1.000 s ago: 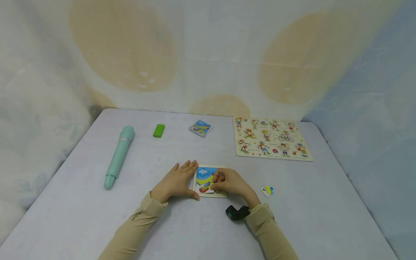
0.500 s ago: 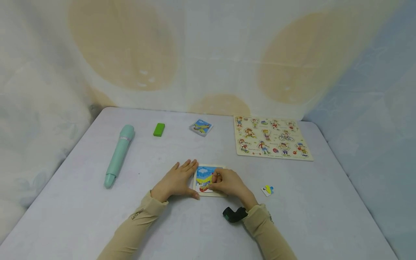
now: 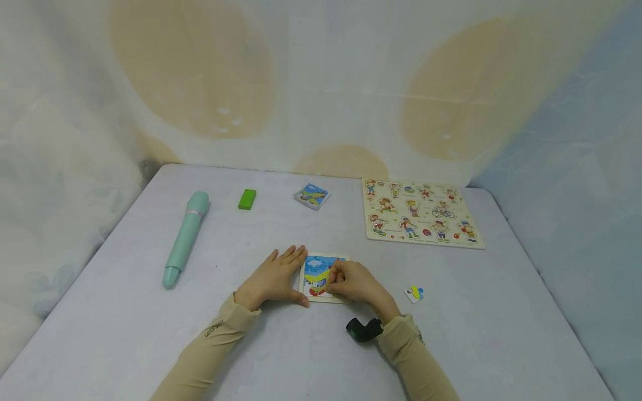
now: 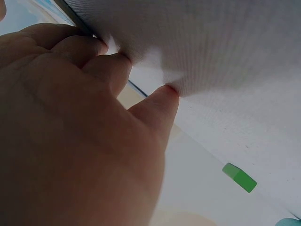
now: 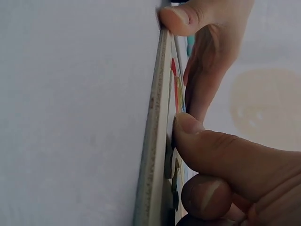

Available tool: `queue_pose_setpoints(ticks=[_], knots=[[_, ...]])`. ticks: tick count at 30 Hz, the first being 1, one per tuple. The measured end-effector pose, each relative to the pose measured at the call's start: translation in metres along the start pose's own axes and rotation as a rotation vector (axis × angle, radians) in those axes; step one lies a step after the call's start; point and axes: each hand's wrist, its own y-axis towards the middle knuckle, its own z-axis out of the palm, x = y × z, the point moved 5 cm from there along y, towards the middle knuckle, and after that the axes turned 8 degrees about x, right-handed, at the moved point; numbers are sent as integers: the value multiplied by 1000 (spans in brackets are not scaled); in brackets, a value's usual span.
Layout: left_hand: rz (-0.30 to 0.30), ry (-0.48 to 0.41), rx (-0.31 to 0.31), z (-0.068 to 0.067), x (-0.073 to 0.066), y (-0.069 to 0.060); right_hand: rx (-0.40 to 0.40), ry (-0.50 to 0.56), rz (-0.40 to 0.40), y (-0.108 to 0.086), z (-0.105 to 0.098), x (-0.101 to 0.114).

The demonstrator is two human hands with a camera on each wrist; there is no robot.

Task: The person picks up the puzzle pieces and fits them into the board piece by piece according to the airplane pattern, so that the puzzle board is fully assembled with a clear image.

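Note:
A small jigsaw puzzle (image 3: pixel 315 273) with a yellow airplane on blue sky lies in a pale wooden tray on the table. My left hand (image 3: pixel 273 283) rests along the tray's left side, fingers spread and thumb at the lower left corner. Over the right part of the puzzle, my right hand (image 3: pixel 357 284) has its fingers curled, pinching a puzzle piece (image 5: pixel 171 141) at the tray. In the right wrist view the thumb bears on that piece, and its underside is hidden. One loose puzzle piece (image 3: pixel 414 293), yellow, blue and white, lies to the right of my right hand.
Behind the hands stand a green block (image 3: pixel 247 199) and a stack of airplane picture pieces (image 3: pixel 312 196). A mint-green microphone-shaped object (image 3: pixel 186 239) lies at the left. At the back right is a wooden peg-style board (image 3: pixel 423 214) with sports figures.
My right hand shifts slightly left, then slightly back right, over the puzzle. The lower pieces now look more evenly aligned in the tray. My left hand stays in place.

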Motion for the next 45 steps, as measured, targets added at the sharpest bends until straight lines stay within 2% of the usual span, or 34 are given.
queue_pose_setpoints(ticks=[7, 13, 17, 22, 27, 36, 45], knots=[[-5, 13, 6, -1, 0, 0, -43, -82, 9, -3, -1, 7], [-4, 17, 4, 1, 1, 1, -29, -60, 3, -3, -2, 5], [-3, 16, 0, 0, 1, 2, 5, -7, -35, -2, -3, 0], [1, 7, 0, 0, 1, 2, 41, 113, -80, -3, -7, -7], [-9, 4, 7, 1, 1, 1, 34, 166, -97, -8, -13, -14], [-4, 7, -5, -1, -1, -1, -56, 135, -12, -31, -41, -32], [-10, -4, 13, -1, -2, 0, -160, 129, 83, -65, -73, -68]])
